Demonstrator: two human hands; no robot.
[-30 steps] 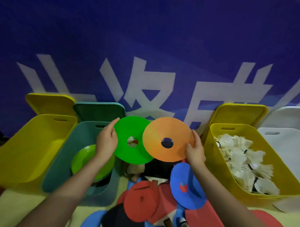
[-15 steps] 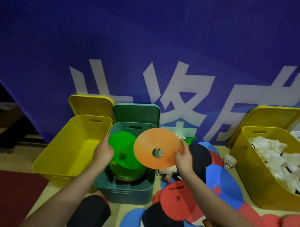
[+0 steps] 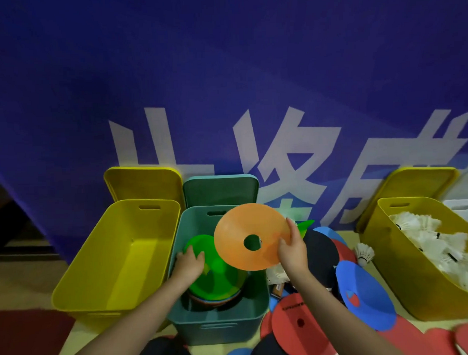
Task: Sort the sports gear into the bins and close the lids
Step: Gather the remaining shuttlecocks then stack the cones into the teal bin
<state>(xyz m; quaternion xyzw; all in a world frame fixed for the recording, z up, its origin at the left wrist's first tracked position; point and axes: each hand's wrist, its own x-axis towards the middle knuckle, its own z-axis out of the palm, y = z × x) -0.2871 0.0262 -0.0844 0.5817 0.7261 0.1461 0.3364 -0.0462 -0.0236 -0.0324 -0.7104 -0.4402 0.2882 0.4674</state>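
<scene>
My left hand reaches down into the teal bin and grips the edge of a green disc cone, which lies on a stack of cones inside. My right hand pinches the right rim of an orange disc cone and holds it tilted above the bin's right side. The teal lid leans upright behind the bin.
An empty yellow bin stands left, its lid behind it. A yellow bin with shuttlecocks stands right. Red, blue and black discs and paddles lie piled on the floor, one shuttlecock among them.
My left hand has lowered the green cone into the teal bin onto the stack. My right hand has kept the orange cone raised, now over the bin's right side.
</scene>
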